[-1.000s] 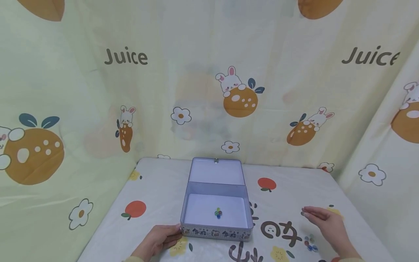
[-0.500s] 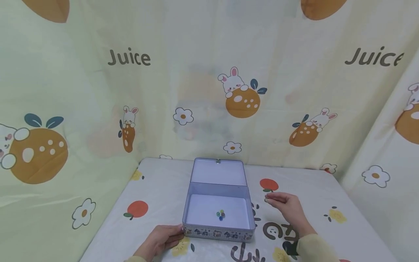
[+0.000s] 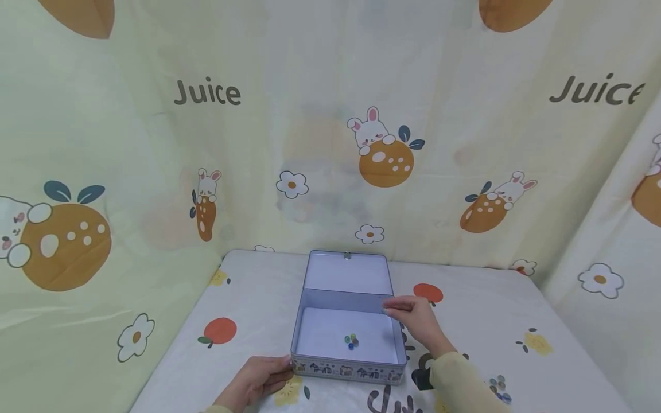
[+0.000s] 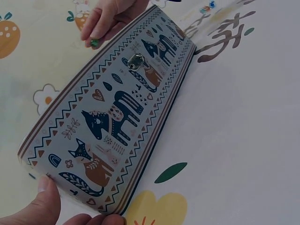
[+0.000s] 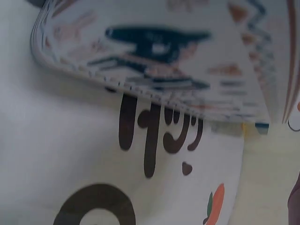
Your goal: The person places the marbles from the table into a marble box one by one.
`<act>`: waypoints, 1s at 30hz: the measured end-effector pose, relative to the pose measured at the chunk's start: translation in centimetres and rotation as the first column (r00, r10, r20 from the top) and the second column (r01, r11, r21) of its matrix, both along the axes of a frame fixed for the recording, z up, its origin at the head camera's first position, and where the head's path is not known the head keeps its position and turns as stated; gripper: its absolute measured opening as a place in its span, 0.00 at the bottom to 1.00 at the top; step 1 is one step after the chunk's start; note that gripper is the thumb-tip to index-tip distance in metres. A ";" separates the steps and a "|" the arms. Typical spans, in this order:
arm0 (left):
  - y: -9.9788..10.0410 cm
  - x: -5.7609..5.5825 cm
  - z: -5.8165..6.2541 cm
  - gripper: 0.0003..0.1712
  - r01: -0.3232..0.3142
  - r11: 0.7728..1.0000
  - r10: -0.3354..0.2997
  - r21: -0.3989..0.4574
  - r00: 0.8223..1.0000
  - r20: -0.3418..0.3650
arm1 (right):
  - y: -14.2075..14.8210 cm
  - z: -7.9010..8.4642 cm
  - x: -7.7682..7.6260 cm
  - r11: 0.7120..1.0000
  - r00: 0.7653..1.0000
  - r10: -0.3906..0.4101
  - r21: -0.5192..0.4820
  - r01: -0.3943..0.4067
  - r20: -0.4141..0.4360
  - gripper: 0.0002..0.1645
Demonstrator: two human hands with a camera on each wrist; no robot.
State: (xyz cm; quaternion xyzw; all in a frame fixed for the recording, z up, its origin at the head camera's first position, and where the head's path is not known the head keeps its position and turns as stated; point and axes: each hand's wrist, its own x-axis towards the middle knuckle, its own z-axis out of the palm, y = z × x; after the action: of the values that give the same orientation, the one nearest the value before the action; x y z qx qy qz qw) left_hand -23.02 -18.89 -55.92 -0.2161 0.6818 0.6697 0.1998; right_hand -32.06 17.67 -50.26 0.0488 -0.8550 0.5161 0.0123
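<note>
Cream cloth: Hangs behind the table and along both its sides in loose folds, tinted greenish at left, printed with orange-brown fruit, white rabbits, outlined flowers and the word "Juice" twice.

Table: Wears a white covering that reaches back to the hanging cloth, dotted with red printed fruit, yellow flowers and large dark lettering, the last partly hidden by the box and a sleeve.

Box: Stands upright on the table, pale inside, its lid tipped back toward the cloth; the left wrist view shows foxes, dark four-legged animals and zigzag borders on the front wall, around a metal catch.

Marbles in the box: Lie clustered on its floor, green, blue and brownish among them.

Right hand: Reaches over the box's right rim, its grip pinching a green marble between thumb and fingertips, above the floor of the box.

Left hand: Rests on the table at the box's near left corner, its grip holding that corner between thumb and fingers.

Yellow sleeve: Covers the person's right forearm, slanting across the table.

Loose marbles: Sit grouped on the white covering beyond that sleeve, to the right of the box and well apart from it.
</note>
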 end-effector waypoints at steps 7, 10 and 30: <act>-0.1 -0.1 -0.4 0.23 0.001 1.000 -0.001 0.005 1.000 -0.005 | -1.2 0.0 -0.1 0.999 1.000 0.009 -0.032 -0.009 0.009 0.13; -0.1 -0.1 -0.3 0.24 0.003 1.000 -0.003 0.002 1.000 -0.007 | -1.4 0.0 -0.1 0.999 1.000 0.011 -0.039 -0.011 0.006 0.12; 0.2 0.1 0.0 0.24 -0.010 1.000 0.010 0.004 1.000 -0.007 | -0.2 1.0 0.8 1.000 1.000 0.016 -0.016 -0.016 -0.007 0.13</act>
State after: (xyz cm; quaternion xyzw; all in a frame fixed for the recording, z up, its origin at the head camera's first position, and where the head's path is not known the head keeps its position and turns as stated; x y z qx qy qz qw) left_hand -22.92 -18.69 -55.89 -0.2168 0.6801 0.6728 0.1944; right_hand -31.29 17.45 -49.23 0.0573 -0.8505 0.5227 0.0118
